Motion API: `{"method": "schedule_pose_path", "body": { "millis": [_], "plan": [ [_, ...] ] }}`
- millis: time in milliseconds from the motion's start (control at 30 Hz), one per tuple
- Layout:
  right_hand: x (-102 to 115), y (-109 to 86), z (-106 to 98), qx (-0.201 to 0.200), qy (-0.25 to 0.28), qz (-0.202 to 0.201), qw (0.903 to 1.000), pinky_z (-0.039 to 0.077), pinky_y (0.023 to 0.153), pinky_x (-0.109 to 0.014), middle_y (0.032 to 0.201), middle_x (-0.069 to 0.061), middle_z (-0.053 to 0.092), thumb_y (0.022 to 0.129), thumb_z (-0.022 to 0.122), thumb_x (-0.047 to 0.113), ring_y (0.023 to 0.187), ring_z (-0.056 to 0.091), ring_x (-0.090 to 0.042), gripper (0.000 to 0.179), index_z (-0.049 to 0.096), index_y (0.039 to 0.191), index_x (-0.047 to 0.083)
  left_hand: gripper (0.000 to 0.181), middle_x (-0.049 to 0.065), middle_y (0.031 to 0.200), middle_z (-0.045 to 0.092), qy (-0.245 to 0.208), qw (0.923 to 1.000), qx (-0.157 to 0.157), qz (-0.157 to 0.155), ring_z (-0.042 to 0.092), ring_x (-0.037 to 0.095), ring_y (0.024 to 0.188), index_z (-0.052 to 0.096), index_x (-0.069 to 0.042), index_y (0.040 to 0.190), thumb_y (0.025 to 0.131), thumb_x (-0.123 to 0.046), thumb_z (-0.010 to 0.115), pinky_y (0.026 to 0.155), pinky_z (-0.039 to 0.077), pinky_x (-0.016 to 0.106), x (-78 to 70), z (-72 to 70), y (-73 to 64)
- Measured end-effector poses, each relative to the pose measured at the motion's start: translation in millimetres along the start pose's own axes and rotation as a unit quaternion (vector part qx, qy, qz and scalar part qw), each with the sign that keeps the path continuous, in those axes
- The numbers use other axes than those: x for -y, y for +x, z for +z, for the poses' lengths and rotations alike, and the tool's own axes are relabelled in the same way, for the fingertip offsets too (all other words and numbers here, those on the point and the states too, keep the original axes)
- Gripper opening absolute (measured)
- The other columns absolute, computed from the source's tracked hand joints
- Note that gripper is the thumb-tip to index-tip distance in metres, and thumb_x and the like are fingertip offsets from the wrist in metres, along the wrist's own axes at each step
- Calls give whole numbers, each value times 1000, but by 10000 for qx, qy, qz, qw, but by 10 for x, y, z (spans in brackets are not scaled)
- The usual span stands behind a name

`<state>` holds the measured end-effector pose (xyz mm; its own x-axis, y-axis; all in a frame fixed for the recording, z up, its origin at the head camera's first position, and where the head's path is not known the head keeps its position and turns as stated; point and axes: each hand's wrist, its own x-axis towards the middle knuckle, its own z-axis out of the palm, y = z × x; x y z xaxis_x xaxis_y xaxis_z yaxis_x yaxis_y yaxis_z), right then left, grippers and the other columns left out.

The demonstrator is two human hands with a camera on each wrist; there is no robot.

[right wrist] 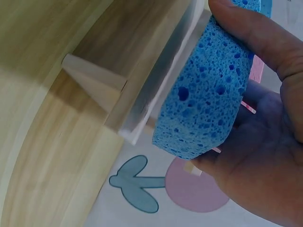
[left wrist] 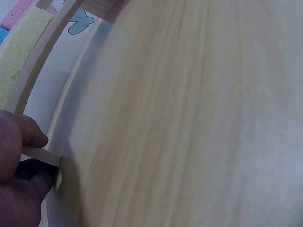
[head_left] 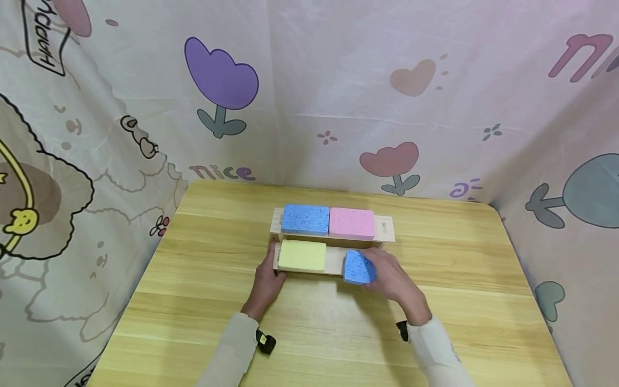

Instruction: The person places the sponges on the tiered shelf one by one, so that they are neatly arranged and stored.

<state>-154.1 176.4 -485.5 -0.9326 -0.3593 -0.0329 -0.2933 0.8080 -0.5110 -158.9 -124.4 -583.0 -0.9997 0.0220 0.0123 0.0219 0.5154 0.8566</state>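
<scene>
A two-tier wooden shelf [head_left: 335, 262] stands on the table. My right hand [head_left: 393, 275] grips a blue sponge [head_left: 359, 267] at the right part of the lower tier; in the right wrist view the thumb lies over one side of this porous sponge [right wrist: 203, 90] and the fingers reach behind it. At the left end of the lower tier, my left hand [head_left: 267, 279] holds the shelf, thumb and fingers about a wooden end piece [left wrist: 42, 155] in the left wrist view. A yellow sponge [head_left: 302, 255] lies on the lower tier's left part.
The upper tier [head_left: 384, 228] carries another blue sponge [head_left: 305, 219] and a pink sponge [head_left: 352, 223], side by side. A wood-grain table [head_left: 203, 242] spreads around the shelf. Printed cloth [head_left: 309, 97] hangs behind the table and along both sides.
</scene>
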Motion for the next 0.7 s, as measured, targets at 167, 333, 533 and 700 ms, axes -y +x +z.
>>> {"method": "schedule_pose_path", "body": {
  "millis": [167, 333, 533, 700],
  "plan": [
    [63, 88, 45, -14, -153, -201, 9997, 38, 102, -52, 126, -13, 60, 57, 87, 6, 117, 53, -34, 80, 54, 130, 3, 93, 18, 149, 37, -1, 10000, -23, 32, 42, 30, 133, 6, -13, 154, 79, 12, 55, 100, 45, 46, 2, 3, -1],
    [118, 168, 88, 21, -350, -364, 9987, 37, 105, -50, 128, -16, 58, 58, 87, 8, 120, 51, -35, 80, 53, 131, 1, 94, 18, 150, 37, -10, 10000, -33, 8, 41, 30, 134, 6, -15, 154, 79, 12, 55, 100, 45, 46, 16, 5, 0],
    [155, 262, 138, 26, -589, -579, 9966, 39, 104, -49, 126, -14, 60, 59, 86, 9, 118, 54, -32, 78, 54, 130, 1, 94, 17, 150, 37, -33, 10000, -37, -8, 43, 29, 133, 6, -16, 154, 79, 11, 56, 100, 46, 46, 15, 3, 1],
    [179, 333, 169, 141, -691, -478, 9964, 38, 104, -50, 130, -15, 58, 62, 86, 10, 121, 52, -33, 77, 53, 130, 1, 95, 17, 151, 36, -25, 10000, -18, -13, 41, 30, 134, 5, -19, 154, 80, 11, 56, 101, 44, 46, 9, 1, -1]
  ]
}}
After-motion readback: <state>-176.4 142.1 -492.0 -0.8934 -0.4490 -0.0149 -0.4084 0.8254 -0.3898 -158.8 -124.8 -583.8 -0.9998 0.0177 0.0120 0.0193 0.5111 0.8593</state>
